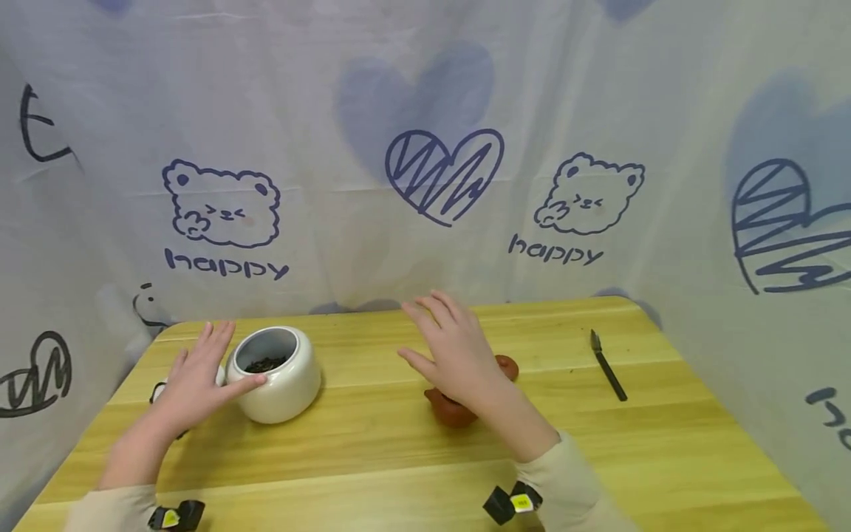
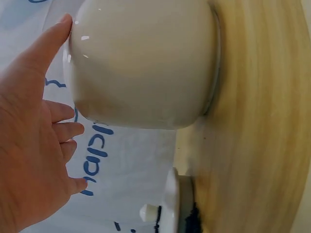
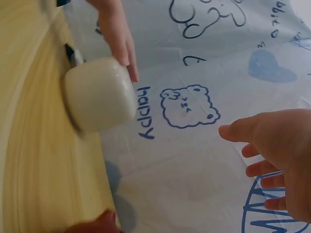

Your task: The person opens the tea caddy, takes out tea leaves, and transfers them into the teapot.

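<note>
A round white ceramic jar (image 1: 282, 391) stands upright at the table's left, dark dried leaves (image 1: 266, 364) inside it. My left hand (image 1: 202, 380) is beside it with fingers spread, and the thumb tip overlaps the jar's rim in the head view. In the left wrist view the thumb reaches the top edge of the jar (image 2: 141, 63). Over a small reddish-brown clay teapot (image 1: 454, 414) hovers my right hand (image 1: 455, 355), fingers extended and holding nothing. That hand and forearm hide part of the teapot. A round reddish-brown piece (image 1: 507, 367) shows just behind the wrist.
A white lid with a knob (image 2: 170, 204) lies on the table past the jar, mostly behind my left hand in the head view. To the right is a slim dark pointed tool (image 1: 608, 366). Printed cloth (image 1: 332, 222) hangs around the wooden table (image 1: 372, 458).
</note>
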### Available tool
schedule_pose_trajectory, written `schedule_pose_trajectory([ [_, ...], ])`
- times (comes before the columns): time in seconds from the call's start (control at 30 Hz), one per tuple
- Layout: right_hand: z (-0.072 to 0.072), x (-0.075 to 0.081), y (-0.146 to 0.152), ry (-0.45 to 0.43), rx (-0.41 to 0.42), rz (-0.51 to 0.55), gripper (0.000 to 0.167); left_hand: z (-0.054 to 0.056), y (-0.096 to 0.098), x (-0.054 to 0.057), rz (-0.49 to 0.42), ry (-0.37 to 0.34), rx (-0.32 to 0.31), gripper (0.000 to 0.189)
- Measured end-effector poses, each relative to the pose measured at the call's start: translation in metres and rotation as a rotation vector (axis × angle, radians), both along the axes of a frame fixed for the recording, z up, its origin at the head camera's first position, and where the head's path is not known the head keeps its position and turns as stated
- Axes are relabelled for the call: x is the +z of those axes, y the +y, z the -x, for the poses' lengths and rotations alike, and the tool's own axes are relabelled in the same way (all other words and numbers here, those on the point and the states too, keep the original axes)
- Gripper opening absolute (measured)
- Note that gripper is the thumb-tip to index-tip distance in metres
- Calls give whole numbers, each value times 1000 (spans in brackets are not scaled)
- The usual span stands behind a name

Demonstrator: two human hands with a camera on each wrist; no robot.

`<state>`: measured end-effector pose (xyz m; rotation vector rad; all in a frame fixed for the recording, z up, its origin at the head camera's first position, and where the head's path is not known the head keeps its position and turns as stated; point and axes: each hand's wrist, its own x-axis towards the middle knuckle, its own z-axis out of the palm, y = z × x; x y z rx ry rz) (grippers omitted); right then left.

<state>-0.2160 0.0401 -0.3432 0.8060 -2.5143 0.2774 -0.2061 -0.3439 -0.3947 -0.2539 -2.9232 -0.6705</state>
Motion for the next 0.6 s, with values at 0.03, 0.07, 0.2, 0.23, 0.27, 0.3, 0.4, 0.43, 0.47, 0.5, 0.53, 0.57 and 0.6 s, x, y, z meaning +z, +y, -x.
schedule_pose_trajectory([
  [0.03,0,-2,5,33,8,-7,60,1,0,-2,-17,-13,-3,107],
  [0.07,-1,-4,10,62,17,-11,59,2,0,-4,-35,-29,-5,106],
  [0.2,-3,-15,29,164,67,-9,56,4,0,-9,-83,-63,-20,101],
  [0.23,-3,-18,34,185,82,-3,56,4,0,-10,-83,-69,-21,100],
  [0.27,-4,-21,38,205,97,5,56,4,-1,-10,-76,-72,-21,100],
  [0.3,-4,-23,42,225,109,11,56,4,-1,-10,-62,-72,-21,99],
  [0.4,-5,-29,54,254,133,29,58,4,-3,-11,-18,-71,-20,98],
  [0.43,-5,-31,59,256,135,33,59,4,-3,-12,-10,-69,-21,98],
  [0.47,-6,-33,64,257,138,37,60,4,-4,-12,-6,-66,-24,98],
  [0.5,-6,-35,69,253,138,43,61,4,-3,-13,0,-66,-25,98],
  [0.53,-6,-36,75,247,139,51,61,3,-3,-13,1,-65,-26,98],
  [0.57,-6,-38,81,244,140,58,61,3,-3,-14,1,-65,-26,98],
  [0.6,-6,-40,86,241,142,68,60,2,-3,-14,2,-65,-25,98],
])
